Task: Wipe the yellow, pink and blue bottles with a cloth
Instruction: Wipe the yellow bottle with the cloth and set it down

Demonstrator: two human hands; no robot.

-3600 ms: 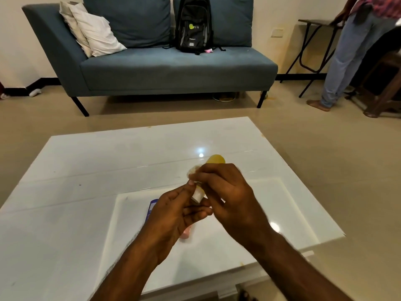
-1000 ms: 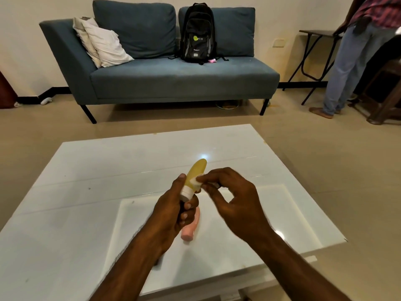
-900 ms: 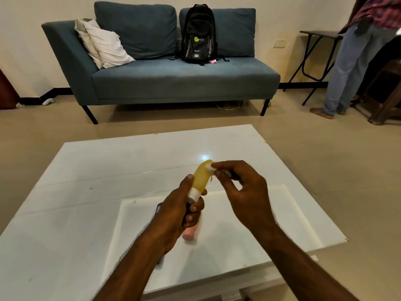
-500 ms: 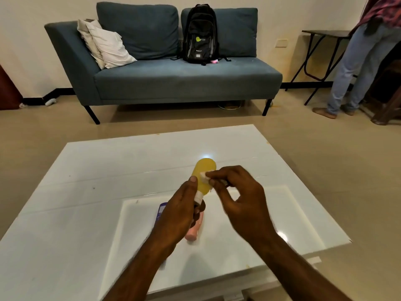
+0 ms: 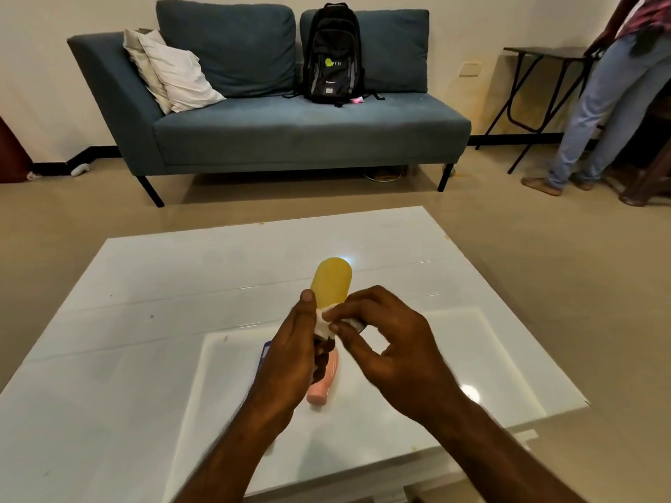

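My left hand [image 5: 290,361] grips the yellow bottle [image 5: 331,283] by its lower end and holds it above the white table [image 5: 145,321], rounded end pointing away from me. My right hand [image 5: 385,348] pinches a small white cloth [image 5: 324,324] against the bottle's lower part, next to my left thumb. The pink bottle [image 5: 324,382] lies on the table under my hands. Only a sliver of the blue bottle [image 5: 264,353] shows left of my left wrist; the rest is hidden.
A blue sofa [image 5: 290,132] with white pillows [image 5: 170,72] and a black backpack [image 5: 333,54] stands beyond the table. A person [image 5: 610,88] stands at the far right beside a folding table [image 5: 537,52].
My right hand has slid the cloth from the bottle's rounded far end down to its lower part near my left thumb. The bottle stays in my left hand.
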